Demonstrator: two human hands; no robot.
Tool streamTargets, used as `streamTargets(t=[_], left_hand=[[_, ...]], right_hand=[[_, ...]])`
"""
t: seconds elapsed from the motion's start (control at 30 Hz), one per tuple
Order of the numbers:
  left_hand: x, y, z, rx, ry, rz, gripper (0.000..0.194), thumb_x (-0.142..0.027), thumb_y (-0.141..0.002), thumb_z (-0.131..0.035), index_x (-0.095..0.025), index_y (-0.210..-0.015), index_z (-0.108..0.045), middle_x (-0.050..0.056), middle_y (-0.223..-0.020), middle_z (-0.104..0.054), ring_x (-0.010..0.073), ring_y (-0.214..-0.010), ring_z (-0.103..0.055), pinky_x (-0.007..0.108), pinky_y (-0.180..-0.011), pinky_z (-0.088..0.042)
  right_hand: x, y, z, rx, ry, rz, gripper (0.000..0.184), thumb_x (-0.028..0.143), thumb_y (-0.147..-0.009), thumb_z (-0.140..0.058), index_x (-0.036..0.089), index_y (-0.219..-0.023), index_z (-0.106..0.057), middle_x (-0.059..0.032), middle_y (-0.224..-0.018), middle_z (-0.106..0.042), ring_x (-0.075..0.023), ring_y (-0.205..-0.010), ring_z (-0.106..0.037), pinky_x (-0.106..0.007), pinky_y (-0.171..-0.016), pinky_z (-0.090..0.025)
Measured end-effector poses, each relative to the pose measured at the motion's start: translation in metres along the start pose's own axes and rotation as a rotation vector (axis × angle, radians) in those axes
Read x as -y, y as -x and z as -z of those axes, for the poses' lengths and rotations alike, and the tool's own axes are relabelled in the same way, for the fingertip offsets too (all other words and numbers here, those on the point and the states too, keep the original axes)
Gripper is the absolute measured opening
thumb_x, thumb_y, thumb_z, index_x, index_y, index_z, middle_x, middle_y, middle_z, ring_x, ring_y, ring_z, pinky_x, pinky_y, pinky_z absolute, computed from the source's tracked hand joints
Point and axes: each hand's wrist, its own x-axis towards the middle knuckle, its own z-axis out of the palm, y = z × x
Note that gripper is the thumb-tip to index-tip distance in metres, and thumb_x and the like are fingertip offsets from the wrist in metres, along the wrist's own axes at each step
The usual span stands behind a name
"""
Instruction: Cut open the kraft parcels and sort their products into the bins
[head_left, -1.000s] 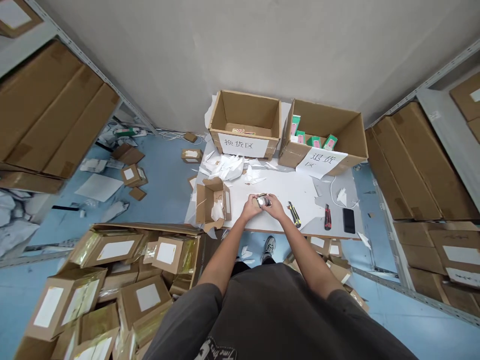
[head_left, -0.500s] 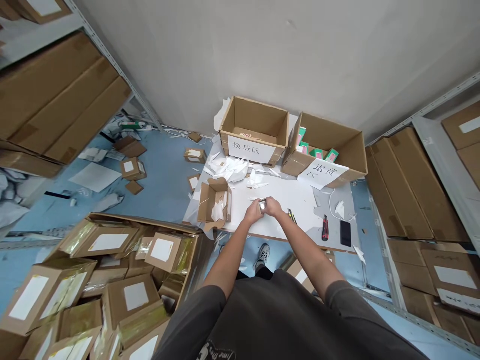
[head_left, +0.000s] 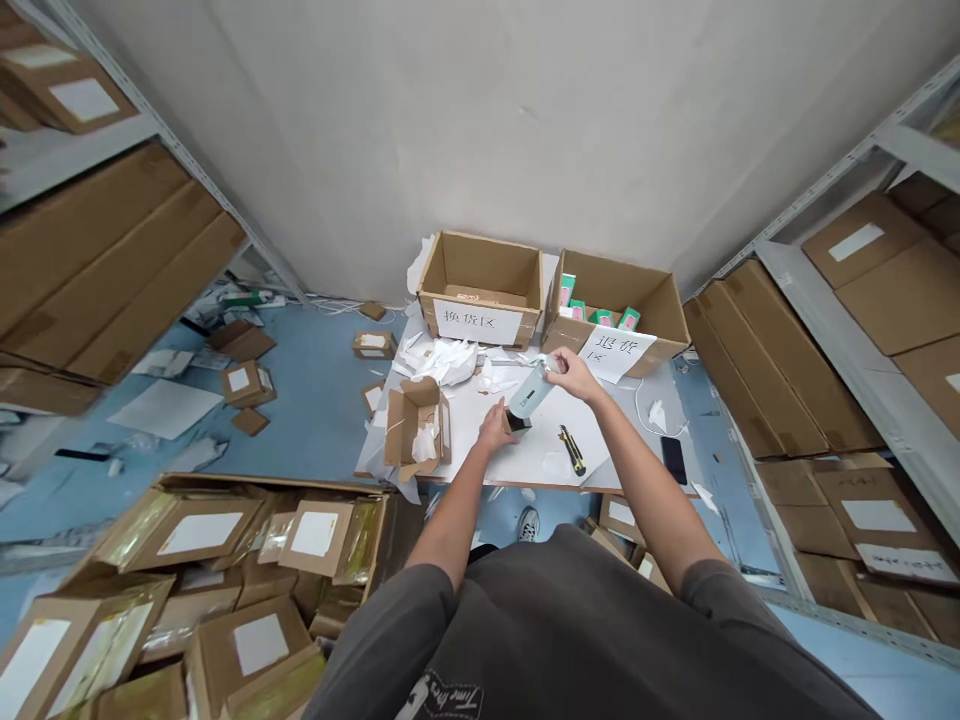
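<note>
Above the white tabletop, my right hand (head_left: 574, 376) grips the upper end of a pale blue bottle-shaped item (head_left: 529, 391) with dark markings. My left hand (head_left: 495, 428) is closed around a small box (head_left: 517, 424) whose dark open end faces up. The item's lower end is at the mouth of the box; whether part of it is still inside I cannot tell. A yellow-and-black utility knife (head_left: 572, 450) lies near my right forearm. To the left of my left hand stands an open brown carton (head_left: 403, 420) with white paper in it.
Two large cartons with handwritten signs, the left one (head_left: 480, 262) and the right one (head_left: 637, 282), stand at the back; the right one holds several green-and-pink boxes. Torn white paper (head_left: 450, 362) lies before them. A phone (head_left: 673, 458) is at the right. A big bin (head_left: 270, 482) of parcels stands left.
My hands had been together around the small object. My right hand has risen up and right with the pale blue item, while my left hand keeps the box. The view has shifted.
</note>
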Motion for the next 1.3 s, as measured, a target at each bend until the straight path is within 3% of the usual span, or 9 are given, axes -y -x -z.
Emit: streamTargets(t=[0.13, 0.23, 0.4, 0.5, 0.67, 0.87, 1.13, 1.2, 1.3], left_hand=[[-0.049, 0.015, 0.025, -0.054, -0.007, -0.087, 0.136, -0.046, -0.048, -0.101, -0.021, -0.163, -0.032, 0.024, -0.173, -0.025, 0.0438, -0.161, -0.023, 0.056, -0.127, -0.028], [-0.094, 0.033, 0.033, -0.025, 0.169, -0.252, 0.114, -0.050, -0.072, -0.089, -0.028, -0.166, -0.027, 0.017, -0.169, -0.036, 0.0332, -0.150, -0.047, 0.047, -0.119, -0.043], [-0.139, 0.051, 0.022, -0.252, 0.169, -0.277, 0.084, -0.044, -0.076, -0.085, -0.024, -0.148, -0.046, 0.014, -0.147, -0.059, 0.0307, -0.136, -0.059, 0.043, -0.113, -0.049], [-0.145, 0.051, 0.018, -0.325, 0.185, -0.247, 0.081, -0.043, -0.079, -0.083, -0.023, -0.146, -0.043, 0.015, -0.145, -0.059, 0.0304, -0.134, -0.060, 0.043, -0.111, -0.051], [-0.151, 0.053, 0.019, -0.333, 0.157, -0.239, 0.081, -0.046, -0.082, -0.082, -0.025, -0.149, -0.041, 0.014, -0.142, -0.060, 0.0294, -0.129, -0.063, 0.043, -0.105, -0.054], [-0.170, 0.059, 0.018, -0.454, 0.100, -0.289, 0.093, -0.045, -0.076, -0.089, -0.028, -0.154, -0.041, 0.016, -0.152, -0.052, 0.0316, -0.134, -0.059, 0.046, -0.112, -0.052], [-0.166, 0.047, 0.024, -0.100, 0.431, -0.253, 0.070, -0.062, -0.101, -0.046, -0.023, -0.159, -0.035, 0.015, -0.143, -0.062, 0.0266, -0.127, -0.068, 0.041, -0.098, -0.062], [-0.167, 0.050, 0.026, -0.113, 0.430, -0.260, 0.078, -0.065, -0.099, -0.052, -0.025, -0.163, -0.032, 0.015, -0.148, -0.059, 0.0270, -0.128, -0.067, 0.040, -0.100, -0.061], [-0.173, 0.057, 0.025, -0.240, 0.368, -0.254, 0.100, -0.060, -0.085, -0.079, -0.034, -0.166, -0.025, 0.015, -0.158, -0.049, 0.0268, -0.128, -0.067, 0.037, -0.100, -0.061]], right_hand=[[0.025, -0.004, 0.028, 0.037, -0.214, 0.039, 0.043, 0.043, -0.067, -0.079, 0.021, -0.101, -0.066, 0.0029, -0.084, -0.063, -0.0173, -0.079, -0.056, -0.029, -0.074, -0.047], [0.037, -0.008, 0.033, 0.066, -0.346, 0.029, 0.049, 0.045, -0.069, -0.080, 0.020, -0.110, -0.071, -0.0014, -0.096, -0.072, -0.0216, -0.089, -0.063, -0.031, -0.076, -0.052], [0.046, -0.007, 0.022, 0.053, -0.565, 0.025, 0.069, 0.050, -0.073, -0.084, 0.026, -0.135, -0.068, -0.0064, -0.124, -0.074, -0.0251, -0.105, -0.069, -0.033, -0.080, -0.057], [0.041, 0.004, 0.006, 0.108, -0.677, 0.022, 0.081, 0.047, -0.071, -0.089, 0.032, -0.145, -0.059, -0.0060, -0.133, -0.072, -0.0260, -0.112, -0.069, -0.036, -0.085, -0.061], [0.029, 0.023, -0.018, 0.117, -0.760, 0.016, 0.076, 0.048, -0.069, -0.091, 0.029, -0.136, -0.061, -0.0068, -0.129, -0.074, -0.0275, -0.115, -0.070, -0.035, -0.083, -0.062], [0.038, 0.024, -0.012, 0.003, -0.729, 0.031, 0.079, 0.052, -0.072, -0.088, 0.029, -0.142, -0.058, -0.0077, -0.128, -0.074, -0.0286, -0.115, -0.069, -0.035, -0.083, -0.061], [0.044, 0.031, -0.007, 0.130, -0.822, 0.010, 0.092, 0.047, -0.069, -0.091, 0.030, -0.150, -0.049, -0.0077, -0.128, -0.074, -0.0287, -0.115, -0.071, -0.042, -0.095, -0.060], [0.044, 0.032, -0.010, 0.085, -0.822, 0.023, 0.100, 0.042, -0.063, -0.096, 0.029, -0.150, -0.049, -0.0084, -0.128, -0.074, -0.0288, -0.114, -0.071, -0.044, -0.098, -0.059], [0.046, 0.035, -0.016, 0.003, -0.804, 0.060, 0.111, 0.038, -0.056, -0.100, 0.032, -0.152, -0.045, -0.0084, -0.133, -0.071, -0.0286, -0.114, -0.071, -0.045, -0.099, -0.059]])
